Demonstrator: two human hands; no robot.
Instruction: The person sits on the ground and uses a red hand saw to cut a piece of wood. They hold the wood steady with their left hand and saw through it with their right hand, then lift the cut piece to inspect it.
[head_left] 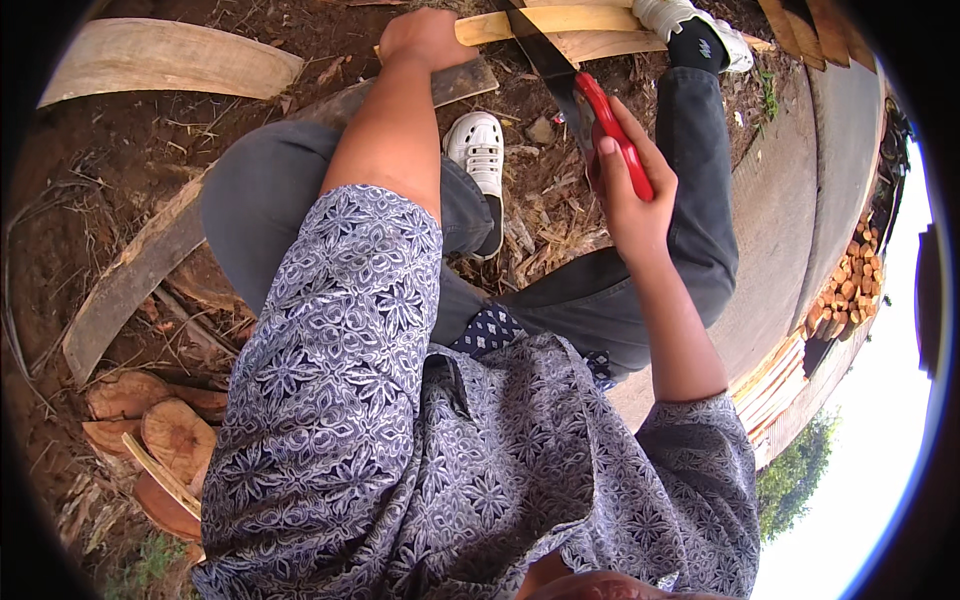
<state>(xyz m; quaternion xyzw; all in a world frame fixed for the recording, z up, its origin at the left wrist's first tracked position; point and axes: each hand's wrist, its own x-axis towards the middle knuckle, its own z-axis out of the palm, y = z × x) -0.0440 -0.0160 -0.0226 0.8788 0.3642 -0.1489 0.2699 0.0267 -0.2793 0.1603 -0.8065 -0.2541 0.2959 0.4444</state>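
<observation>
My right hand [635, 195] is wrapped round the red handle of a hand saw [548, 52]. Its dark blade lies across a narrow, pale wooden strip [590, 19] near the top of the view; how deep it sits in the wood I cannot tell. My left hand [420, 40] grips the strip's left end, fingers closed round it. At the strip's other end is my foot in a white shoe [662, 14], touching or close to the wood. Another pale piece of wood [600, 45] lies just below the strip, partly hidden by it.
A wide curved board [170, 60] lies at the upper left, and a long grey plank [140, 270] runs under my bent leg. Cut wood chunks [175, 440] are heaped at lower left. Wood chips litter the soil by my other white shoe [475, 150]. Stacked wood [850, 280] stands far right.
</observation>
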